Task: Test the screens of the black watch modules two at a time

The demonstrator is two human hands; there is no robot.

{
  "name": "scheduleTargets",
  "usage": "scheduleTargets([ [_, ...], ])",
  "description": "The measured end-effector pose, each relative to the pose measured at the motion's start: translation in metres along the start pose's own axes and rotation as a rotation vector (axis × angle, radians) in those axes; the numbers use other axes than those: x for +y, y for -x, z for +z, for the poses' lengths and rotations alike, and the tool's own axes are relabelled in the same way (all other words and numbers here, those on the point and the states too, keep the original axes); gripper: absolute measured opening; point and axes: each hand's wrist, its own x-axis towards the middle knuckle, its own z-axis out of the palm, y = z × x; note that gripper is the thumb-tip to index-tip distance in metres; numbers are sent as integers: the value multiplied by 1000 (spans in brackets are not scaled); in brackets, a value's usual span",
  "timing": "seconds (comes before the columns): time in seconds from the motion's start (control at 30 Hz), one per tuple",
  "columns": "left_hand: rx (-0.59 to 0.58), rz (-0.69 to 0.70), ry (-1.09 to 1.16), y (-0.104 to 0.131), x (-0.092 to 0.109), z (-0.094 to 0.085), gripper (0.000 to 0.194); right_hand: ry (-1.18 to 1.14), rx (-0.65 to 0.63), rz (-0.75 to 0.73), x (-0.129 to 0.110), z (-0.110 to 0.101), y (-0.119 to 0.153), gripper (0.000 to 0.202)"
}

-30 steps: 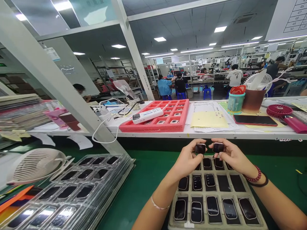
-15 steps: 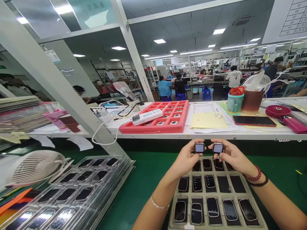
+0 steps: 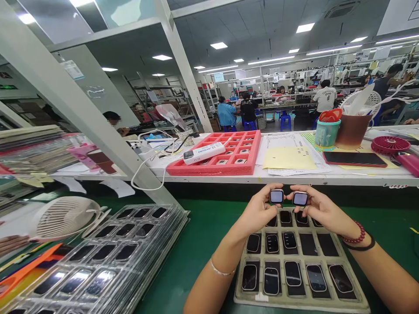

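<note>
Between the fingers and thumb of my left hand (image 3: pixel 262 206) is a smartwatch (image 3: pixel 276 196) without a strap, its screen lit pale. My right hand (image 3: pixel 322 208) pinches a second strapless smartwatch (image 3: pixel 300 199), also lit. The two are held side by side, just above the far edge of a beige compartment tray (image 3: pixel 262 258). Several dark-faced watches lie in the tray's pockets, and two of them, including one watch (image 3: pixel 272 243), show small text. Two pockets in the middle row, right side, hold only dark padding. My hands partly cover the back row.
Stacked clear plastic trays (image 3: pixel 153 244) with watches stand at the left, beside a white fan (image 3: pixel 67 218). On the shelf ahead are a red foam tray (image 3: pixel 212 169), papers (image 3: pixel 288 158), a phone (image 3: pixel 355 159) and a turquoise cup (image 3: pixel 327 134). A slanted white post (image 3: pixel 98 113) rises at the left.
The whole view has shifted slightly. My hands still hold both lit watches above the tray. Another person's hand now shows at the far left edge.
</note>
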Motion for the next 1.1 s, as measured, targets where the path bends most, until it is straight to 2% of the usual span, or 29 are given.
scheduleTargets([
  [0.23, 48, 51, 19, 1, 1, 2, 41, 6, 20, 47, -2, 1, 0, 38],
  [0.47, 56, 78, -54, 1, -6, 3, 41, 15, 24, 33, -2, 2, 2, 38],
  [0.77, 94, 93, -59, 2, -4, 5, 45, 49, 4, 45, -6, 5, 5, 37],
  [1.1, 73, 103, -30, 1, -5, 5, 29, 44, -25, 32, -7, 3, 4, 32],
])
